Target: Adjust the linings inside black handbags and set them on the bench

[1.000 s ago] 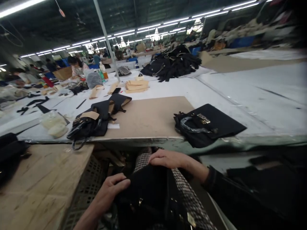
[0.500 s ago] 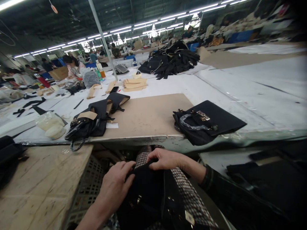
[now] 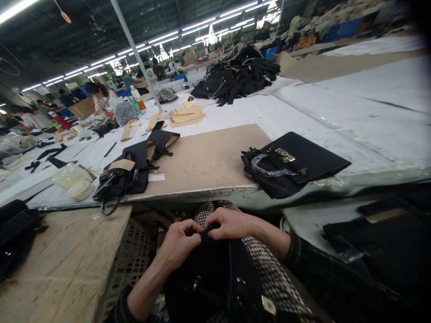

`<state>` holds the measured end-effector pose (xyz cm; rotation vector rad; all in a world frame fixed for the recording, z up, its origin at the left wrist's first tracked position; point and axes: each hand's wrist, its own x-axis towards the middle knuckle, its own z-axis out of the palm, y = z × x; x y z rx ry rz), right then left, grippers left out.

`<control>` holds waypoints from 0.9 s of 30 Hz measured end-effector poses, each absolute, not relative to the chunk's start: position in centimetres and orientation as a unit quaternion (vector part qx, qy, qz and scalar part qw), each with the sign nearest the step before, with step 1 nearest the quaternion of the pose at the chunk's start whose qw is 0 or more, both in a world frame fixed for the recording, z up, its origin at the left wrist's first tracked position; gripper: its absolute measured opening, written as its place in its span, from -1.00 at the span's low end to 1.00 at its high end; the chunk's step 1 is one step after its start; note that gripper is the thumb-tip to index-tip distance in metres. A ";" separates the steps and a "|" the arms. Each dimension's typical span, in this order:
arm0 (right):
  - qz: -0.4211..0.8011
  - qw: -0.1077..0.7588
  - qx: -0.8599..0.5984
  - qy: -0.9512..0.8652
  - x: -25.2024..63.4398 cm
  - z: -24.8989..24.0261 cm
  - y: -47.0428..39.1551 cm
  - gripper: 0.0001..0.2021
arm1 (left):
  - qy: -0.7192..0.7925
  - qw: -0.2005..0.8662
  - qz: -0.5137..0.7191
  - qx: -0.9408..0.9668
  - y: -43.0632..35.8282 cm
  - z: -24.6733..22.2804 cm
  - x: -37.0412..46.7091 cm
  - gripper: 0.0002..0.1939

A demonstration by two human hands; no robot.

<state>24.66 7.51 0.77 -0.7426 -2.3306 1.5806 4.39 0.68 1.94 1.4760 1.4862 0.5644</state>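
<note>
A black bag with gold metal fittings lies across my lap, over checked cloth. My left hand pinches its far edge between thumb and fingers. Close beside it, my right hand grips the same edge, thumb and forefinger pressed together. The lower part of the bag runs out of the frame. On the table's front edge to the right lies a finished-looking black handbag with a gold clasp and a plastic-wrapped handle. More black bags lie on the table to the left.
The white table carries a brown board, beige pieces and a pile of black parts. A wooden surface stands at left above a plastic crate. A person is across the table at left.
My left hand has moved up and right along the bag's edge, closer to my right hand, and its fingers have closed into a pinch. The view has shifted slightly.
</note>
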 end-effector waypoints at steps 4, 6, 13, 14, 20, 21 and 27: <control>0.520 0.115 -0.258 -0.806 24.7 0.3 7.7 -0.83 | 0.603 0.433 0.241 0.625 0.9 1.8 4.7 -0.85; 0.516 0.116 -0.261 -0.808 24.6 0.2 7.6 -0.83 | 0.610 0.437 0.240 0.616 1.0 1.8 4.6 -0.86; 0.538 0.112 -0.275 -0.789 24.6 0.0 7.7 -0.76 | 0.576 0.529 0.266 0.563 0.8 2.6 3.3 -0.75; 0.539 0.110 -0.277 -0.788 24.6 0.0 7.8 -0.76 | 0.572 0.519 0.266 0.577 0.6 2.6 3.4 -0.76; 0.526 0.113 -0.282 -0.794 24.0 0.1 7.5 -0.81 | 0.592 0.362 0.248 0.677 -0.1 2.3 4.6 -0.88; 0.526 0.110 -0.289 -0.793 23.9 0.2 7.4 -0.82 | 0.596 0.350 0.246 0.679 -0.1 2.3 4.7 -0.88; 0.489 0.100 -0.339 -0.797 24.0 0.6 7.1 -0.78 | 0.593 0.307 0.161 0.727 0.2 3.0 2.2 -0.76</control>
